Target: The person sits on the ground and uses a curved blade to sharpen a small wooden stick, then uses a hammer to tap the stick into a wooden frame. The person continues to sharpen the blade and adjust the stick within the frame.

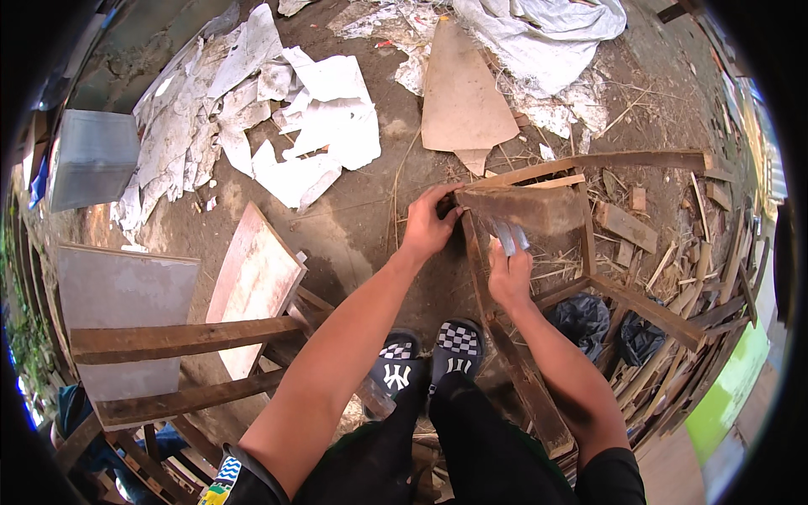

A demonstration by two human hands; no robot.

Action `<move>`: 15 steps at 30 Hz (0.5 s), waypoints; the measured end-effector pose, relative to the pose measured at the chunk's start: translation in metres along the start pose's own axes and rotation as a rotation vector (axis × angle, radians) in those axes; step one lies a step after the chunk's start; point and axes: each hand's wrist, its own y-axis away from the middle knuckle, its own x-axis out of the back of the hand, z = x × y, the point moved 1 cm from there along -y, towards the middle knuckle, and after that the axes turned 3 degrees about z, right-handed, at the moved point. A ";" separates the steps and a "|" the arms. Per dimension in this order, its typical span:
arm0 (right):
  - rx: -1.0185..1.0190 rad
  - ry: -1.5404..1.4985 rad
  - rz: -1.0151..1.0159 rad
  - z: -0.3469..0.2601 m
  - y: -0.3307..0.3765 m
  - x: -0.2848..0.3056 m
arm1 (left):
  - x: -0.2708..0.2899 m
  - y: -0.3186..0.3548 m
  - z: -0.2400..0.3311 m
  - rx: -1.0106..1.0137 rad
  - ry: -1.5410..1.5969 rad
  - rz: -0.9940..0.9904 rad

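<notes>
A weathered brown wooden frame (526, 379) stands in front of me, its corner joint near the middle of the view. My left hand (433, 223) grips that corner, thumb and fingers around the end of a thick board (539, 209). Just to the right, my right hand (509, 273) is closed around a shiny, flat blade that looks like a scraper (510, 236). Its blade lies against or just in front of the thick board; whether they touch, I cannot tell. The scraper's handle is hidden in my fist.
Scrap wood (627, 227) and black plastic bags (581, 322) lie to the right. Torn white sheets (328, 118), a tapered brown board (465, 93) and a white sack (551, 38) cover the far dirt floor. Wooden bars (185, 337) and a pale panel (252, 286) stand left.
</notes>
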 end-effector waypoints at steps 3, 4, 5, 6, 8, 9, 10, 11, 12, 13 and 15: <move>-0.082 0.032 -0.102 -0.011 -0.009 0.007 | 0.001 0.000 0.003 -0.004 -0.047 0.002; -0.040 0.000 -0.072 -0.010 -0.008 0.007 | 0.001 0.001 0.004 -0.011 -0.062 0.003; 0.002 -0.036 -0.040 -0.008 -0.005 0.004 | 0.001 0.001 0.005 -0.001 -0.053 0.003; 0.043 -0.071 -0.007 -0.007 -0.003 0.002 | 0.000 0.001 0.006 0.010 -0.045 0.002; 0.224 -0.025 0.030 -0.006 -0.004 0.001 | 0.000 0.001 0.004 0.005 -0.028 0.008; 0.315 -0.001 0.046 -0.006 -0.005 0.002 | 0.000 0.000 0.002 -0.011 -0.020 0.015; 0.178 0.006 -0.001 -0.005 -0.006 0.000 | 0.000 0.000 0.000 -0.026 -0.012 0.021; 0.037 0.012 -0.042 -0.007 -0.008 -0.004 | 0.000 0.000 0.001 -0.008 -0.016 0.016; -0.104 0.017 -0.082 -0.007 -0.008 -0.007 | 0.000 0.000 0.002 0.011 -0.020 0.011; 0.056 0.052 -0.013 -0.005 -0.006 -0.005 | -0.001 0.000 0.004 0.029 -0.024 0.006; 0.381 0.118 0.117 -0.004 -0.001 -0.002 | -0.001 -0.001 0.003 0.013 -0.021 0.004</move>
